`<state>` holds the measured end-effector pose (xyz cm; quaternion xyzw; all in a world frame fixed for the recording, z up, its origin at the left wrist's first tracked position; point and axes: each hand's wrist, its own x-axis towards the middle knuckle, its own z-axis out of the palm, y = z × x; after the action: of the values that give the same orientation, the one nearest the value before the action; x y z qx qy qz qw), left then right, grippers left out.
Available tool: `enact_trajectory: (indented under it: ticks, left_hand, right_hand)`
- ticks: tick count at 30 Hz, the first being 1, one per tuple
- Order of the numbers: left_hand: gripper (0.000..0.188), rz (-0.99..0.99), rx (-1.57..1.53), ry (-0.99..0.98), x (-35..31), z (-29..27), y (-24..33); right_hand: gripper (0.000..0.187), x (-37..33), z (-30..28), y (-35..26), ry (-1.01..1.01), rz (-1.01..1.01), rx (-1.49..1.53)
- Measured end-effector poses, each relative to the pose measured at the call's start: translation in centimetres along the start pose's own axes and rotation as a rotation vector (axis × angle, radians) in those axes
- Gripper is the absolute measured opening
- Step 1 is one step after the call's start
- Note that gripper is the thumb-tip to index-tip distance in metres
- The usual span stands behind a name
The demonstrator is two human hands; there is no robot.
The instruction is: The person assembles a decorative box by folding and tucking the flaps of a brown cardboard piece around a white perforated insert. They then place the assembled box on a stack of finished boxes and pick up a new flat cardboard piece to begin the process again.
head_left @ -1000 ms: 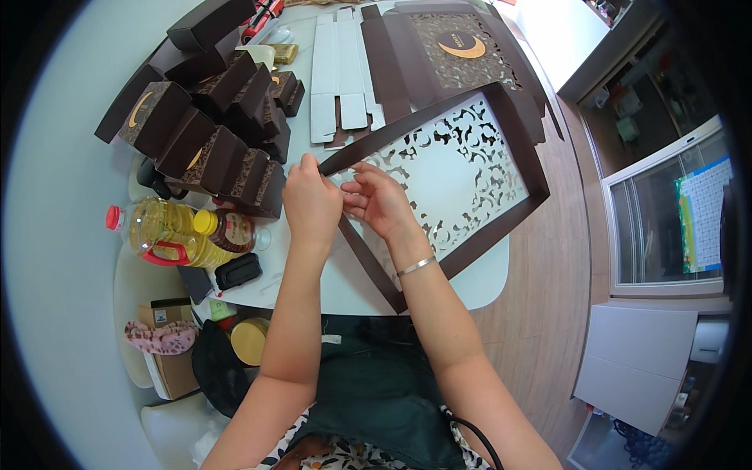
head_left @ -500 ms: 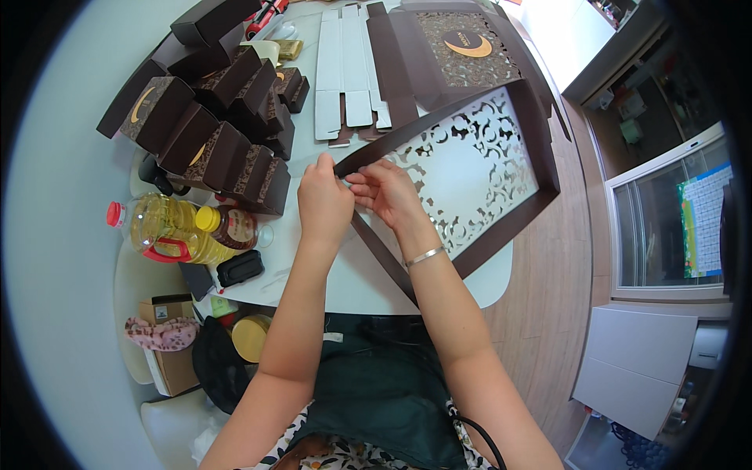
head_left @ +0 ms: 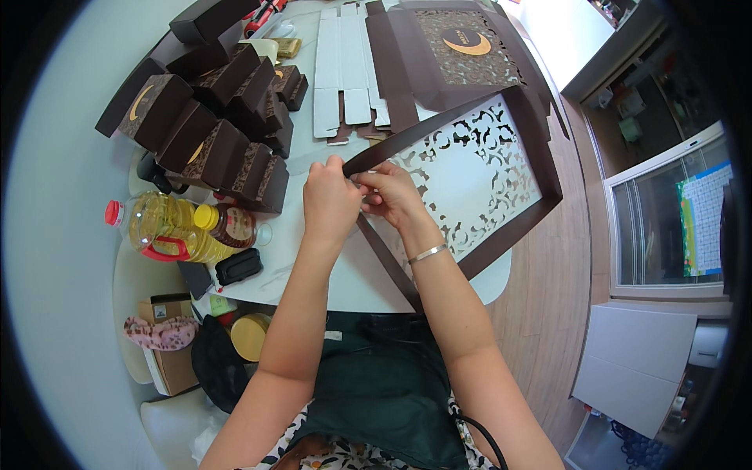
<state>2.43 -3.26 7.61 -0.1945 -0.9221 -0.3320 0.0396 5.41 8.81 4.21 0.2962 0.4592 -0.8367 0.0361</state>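
Observation:
A shallow box lid [head_left: 468, 182] with dark brown walls and a white, scroll-cut panel stands tilted in front of me. My left hand [head_left: 330, 196] is closed round its left corner from outside, fingers curled over the edge. Inside that same corner, my right hand [head_left: 392, 196] pinches the wall between thumb and fingers; a silver bangle circles its wrist. The fingertips of both hands meet at the corner and partly hide it.
Folded brown boxes [head_left: 227, 117] are stacked at the left. Below them stand an oil bottle [head_left: 160, 223], a yellow-capped jar [head_left: 235, 225] and a black case [head_left: 239, 268]. Flat white-and-brown cardboard [head_left: 341, 70] and a flat patterned box blank [head_left: 466, 51] lie at the far side.
The lid and both hands have shifted slightly to the right. My right fingers have drawn in closer to the left hand at the corner.

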Motion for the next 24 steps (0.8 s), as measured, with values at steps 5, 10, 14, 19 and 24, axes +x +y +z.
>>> enact_trajectory:
  ticks: [5, 10, 14, 19, 24]
  left_hand:
    - [0.027, 0.008, 0.006, -0.034, 0.2, 0.8, 0.4]
    - [0.025, -0.006, 0.037, -0.044, 0.5, 0.6, 0.5]
    - [0.025, 0.008, 0.036, -0.038, 0.2, 0.7, 0.7]
    - [0.021, 0.025, 0.045, -0.027, 0.6, 1.2, -0.1]
    - [0.023, -0.025, 0.055, -0.035, 1.3, 1.3, 0.0]
  right_hand:
    - [0.02, 1.2, 0.4, 1.7, 0.096, -0.097, 0.189]
    - [0.024, 0.7, 1.1, 1.6, 0.123, -0.105, 0.318]
    - [0.021, 1.8, 0.7, 2.4, 0.196, -0.098, 0.356]
    - [0.018, 0.9, 1.8, 2.1, 0.251, -0.157, 0.272]
    - [0.015, 0.9, 2.6, 2.9, 0.299, -0.32, 0.249]
